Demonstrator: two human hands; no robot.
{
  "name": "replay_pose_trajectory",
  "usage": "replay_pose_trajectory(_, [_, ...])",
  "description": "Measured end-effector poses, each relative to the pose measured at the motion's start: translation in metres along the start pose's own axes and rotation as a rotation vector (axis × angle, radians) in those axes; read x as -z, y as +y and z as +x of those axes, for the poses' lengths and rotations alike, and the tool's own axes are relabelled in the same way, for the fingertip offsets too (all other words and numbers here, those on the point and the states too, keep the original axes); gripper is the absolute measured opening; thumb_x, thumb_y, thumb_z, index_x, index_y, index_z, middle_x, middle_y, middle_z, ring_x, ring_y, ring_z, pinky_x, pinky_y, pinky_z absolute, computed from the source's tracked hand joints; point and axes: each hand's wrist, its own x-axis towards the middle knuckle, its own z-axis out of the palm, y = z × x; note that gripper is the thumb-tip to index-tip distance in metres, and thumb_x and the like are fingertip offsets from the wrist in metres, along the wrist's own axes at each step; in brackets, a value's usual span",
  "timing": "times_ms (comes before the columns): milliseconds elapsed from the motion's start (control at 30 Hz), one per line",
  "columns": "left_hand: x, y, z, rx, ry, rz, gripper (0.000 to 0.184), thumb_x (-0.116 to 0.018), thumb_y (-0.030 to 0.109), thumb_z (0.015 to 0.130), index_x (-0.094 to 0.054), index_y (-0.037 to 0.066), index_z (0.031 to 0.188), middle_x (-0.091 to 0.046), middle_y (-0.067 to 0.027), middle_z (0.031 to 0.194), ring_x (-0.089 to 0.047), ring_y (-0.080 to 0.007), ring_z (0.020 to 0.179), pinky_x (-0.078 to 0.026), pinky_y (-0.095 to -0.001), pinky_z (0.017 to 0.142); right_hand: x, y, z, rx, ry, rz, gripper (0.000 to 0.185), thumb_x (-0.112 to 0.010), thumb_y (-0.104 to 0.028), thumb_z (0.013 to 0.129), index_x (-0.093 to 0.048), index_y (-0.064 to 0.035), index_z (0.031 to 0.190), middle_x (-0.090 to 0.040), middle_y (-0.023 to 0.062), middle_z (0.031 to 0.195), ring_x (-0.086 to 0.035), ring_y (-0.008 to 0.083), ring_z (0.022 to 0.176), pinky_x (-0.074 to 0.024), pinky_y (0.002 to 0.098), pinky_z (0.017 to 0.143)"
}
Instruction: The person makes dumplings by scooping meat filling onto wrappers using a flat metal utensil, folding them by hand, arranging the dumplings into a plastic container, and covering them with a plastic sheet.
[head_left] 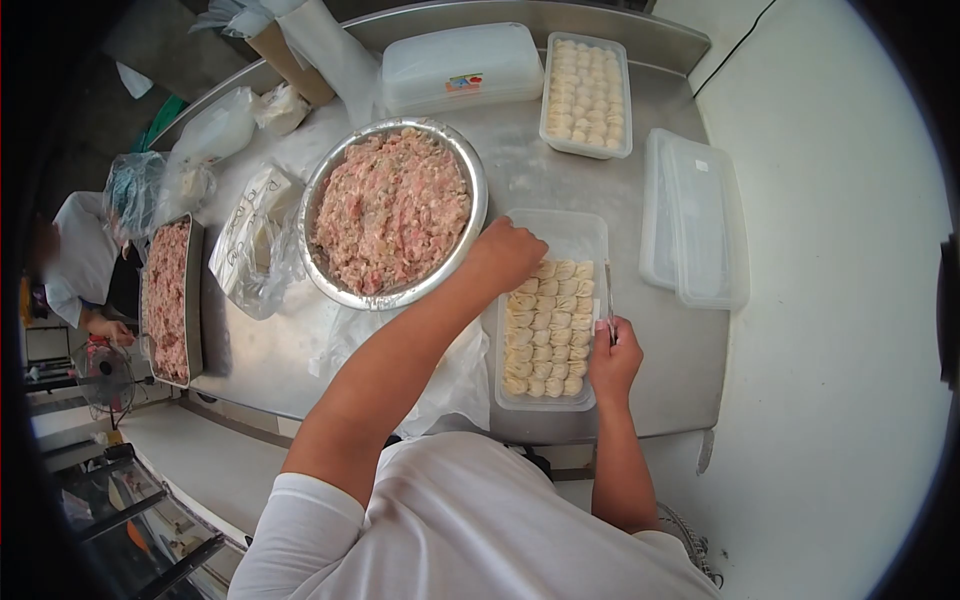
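Observation:
A clear plastic tray in front of me holds rows of pleated dumplings, and bare tray floor shows at its far end. Across the tray's left rim reaches my left hand, its fingers closed and pointing down by the farthest row. Whatever those fingertips hold is hidden. My right hand, beside the tray's right rim, is wrapped around a thin metal tool that points away from me. Left of the tray stands a large metal bowl of minced meat filling, under my left forearm's far side.
A second tray of dumplings stands at the back, beside stacked plastic containers. Plastic lids lie at the right by the wall. Wrapped white packages and a metal pan of meat are leftward, near another person.

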Motion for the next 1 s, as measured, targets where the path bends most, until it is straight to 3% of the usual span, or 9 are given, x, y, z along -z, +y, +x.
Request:
replay_pose_trajectory(133, [-0.019, 0.005, -0.008, 0.012, 0.211, -0.060, 0.018, -0.058, 0.009, 0.088, -0.074, 0.010, 0.095, -0.074, -0.0134, 0.092, -0.072, -0.0267, 0.092, -0.034, -0.0475, 0.118, -0.002, 0.000, 0.001, 0.007, -0.016, -0.009, 0.019, -0.068, -0.014, 0.094, -0.066, 0.0036, 0.102, -0.068, 0.0144, 0.077, -0.064, 0.0220, 0.065, -0.0521, 0.0346, 0.064])
replay_pose_trajectory(267, [-0.015, 0.015, -0.008, 0.061, 0.097, 0.011, 0.019, -0.056, 0.008, 0.089, -0.074, 0.009, 0.093, -0.074, -0.0136, 0.090, -0.073, -0.0269, 0.090, -0.031, -0.0467, 0.121, -0.002, -0.001, 0.002, 0.013, -0.008, -0.020, 0.019, -0.068, -0.014, 0.094, -0.065, 0.0032, 0.102, -0.067, 0.0137, 0.077, -0.063, 0.0219, 0.064, -0.0515, 0.0346, 0.064])
replay_pose_trajectory(367, [-0.017, 0.015, -0.009, 0.044, 0.080, 0.053, 0.025, -0.057, 0.008, 0.087, -0.071, 0.009, 0.108, -0.073, -0.0127, 0.084, -0.073, -0.0284, 0.087, -0.034, -0.0493, 0.119, -0.001, 0.002, 0.002, 0.044, -0.017, -0.060, 0.020, -0.068, -0.014, 0.093, -0.065, 0.0030, 0.103, -0.066, 0.0140, 0.081, -0.062, 0.0234, 0.067, -0.0511, 0.0360, 0.065])
replay_pose_trajectory(467, [-0.025, 0.020, -0.033, 0.072, 0.095, -0.014, 0.024, -0.057, 0.009, 0.088, -0.072, 0.009, 0.107, -0.074, -0.0120, 0.094, -0.071, -0.0273, 0.096, -0.036, -0.0491, 0.117, 0.008, -0.001, 0.006, 0.173, -0.011, -0.133, 0.020, -0.067, -0.012, 0.092, -0.065, 0.0024, 0.106, -0.064, 0.0146, 0.089, -0.062, 0.0254, 0.073, -0.0509, 0.0372, 0.068])
replay_pose_trajectory(533, [-0.040, 0.029, -0.068, 0.018, 0.618, -0.183, 0.023, -0.059, 0.007, 0.086, -0.071, 0.006, 0.106, -0.072, -0.0117, 0.107, -0.067, -0.0273, 0.106, -0.043, -0.0459, 0.110, 0.012, -0.016, 0.011, 0.276, -0.018, -0.168, 0.021, -0.066, -0.011, 0.092, -0.066, 0.0020, 0.108, -0.063, 0.0147, 0.093, -0.062, 0.0266, 0.076, -0.0508, 0.0377, 0.070])
replay_pose_trajectory(633, [-0.051, 0.026, -0.143, 0.113, 0.666, -0.427, 0.025, -0.065, 0.003, 0.082, -0.070, 0.004, 0.106, -0.068, -0.0117, 0.114, -0.062, -0.0297, 0.109, -0.049, -0.0437, 0.099, 0.019, -0.050, 0.018, 0.257, -0.162, -0.131, 0.024, -0.065, -0.009, 0.093, -0.066, 0.0022, 0.115, -0.062, 0.0146, 0.096, -0.063, 0.0253, 0.080, -0.0505, 0.0361, 0.072])
replay_pose_trajectory(700, [-0.071, 0.021, -0.186, 0.254, 0.716, -0.490, 0.033, -0.072, 0.001, 0.074, -0.070, 0.004, 0.107, -0.067, -0.0124, 0.110, -0.061, -0.0329, 0.102, -0.050, -0.0428, 0.092, 0.014, -0.076, 0.030, 0.492, -0.274, -0.236, 0.028, -0.065, -0.005, 0.090, -0.067, -0.0013, 0.118, -0.062, 0.0138, 0.095, -0.063, 0.0276, 0.080, -0.0509, 0.0376, 0.071])
replay_pose_trajectory(800, [-0.100, 0.024, -0.226, 0.477, 0.619, -0.557, 0.034, -0.074, 0.001, 0.069, -0.070, 0.004, 0.103, -0.066, -0.0126, 0.110, -0.059, -0.0328, 0.104, -0.049, -0.0428, 0.093, -0.002, -0.128, 0.044, 0.552, -0.523, -0.250, 0.030, -0.064, -0.004, 0.089, -0.069, -0.0056, 0.118, -0.063, 0.0120, 0.097, -0.063, 0.0290, 0.083, -0.0515, 0.0395, 0.072])
replay_pose_trajectory(1000, [-0.120, 0.024, -0.228, 0.468, 0.711, -0.621, 0.026, -0.075, 0.001, 0.072, -0.070, 0.006, 0.097, -0.066, -0.0112, 0.112, -0.058, -0.0344, 0.106, -0.049, -0.0441, 0.092, -0.067, -0.189, 0.077, 0.970, -0.513, -0.511, 0.033, -0.059, -0.008, 0.089, -0.070, -0.0108, 0.120, -0.063, 0.0079, 0.091, -0.066, 0.0275, 0.083, -0.0535, 0.0424, 0.070])
